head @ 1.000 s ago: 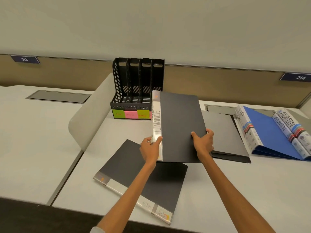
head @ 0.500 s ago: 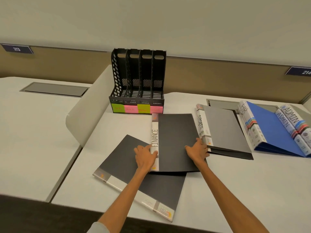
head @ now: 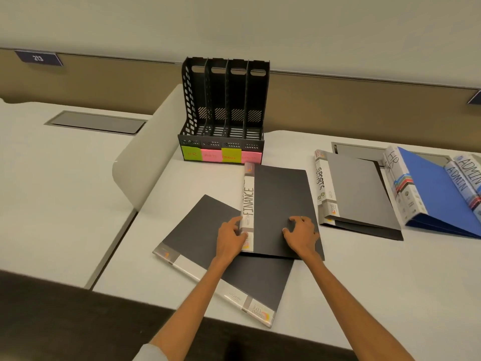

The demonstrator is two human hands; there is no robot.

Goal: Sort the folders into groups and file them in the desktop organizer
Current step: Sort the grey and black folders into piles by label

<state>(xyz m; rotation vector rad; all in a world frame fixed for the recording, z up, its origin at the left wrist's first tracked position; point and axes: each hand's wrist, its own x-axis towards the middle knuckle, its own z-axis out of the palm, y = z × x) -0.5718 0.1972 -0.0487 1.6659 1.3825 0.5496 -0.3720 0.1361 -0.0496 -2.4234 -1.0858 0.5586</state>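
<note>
The black FINANCE folder (head: 282, 201) lies flat on the desk, its near end overlapping a second black folder (head: 205, 246) that lies askew with its clear spine toward me. My left hand (head: 230, 239) holds the FINANCE folder's white spine near its lower end, thumb on top and fingers at its left edge. My right hand (head: 302, 234) rests on the folder's cover with arched fingers, only the fingertips touching. The black four-slot desktop organizer (head: 223, 105) stands just behind, all slots bare, with green and pink sticky notes across its front.
A grey SPORTS folder (head: 359, 188) lies to the right on another dark folder. Further right sit a blue HR binder (head: 432, 196) and ADMIN binders (head: 467, 175). A curved white divider (head: 145, 155) separates this desk from the left one.
The FINANCE folder, held up a second ago, has come down flat onto the lower folder. My right hand has left its right edge and now rests on the cover.
</note>
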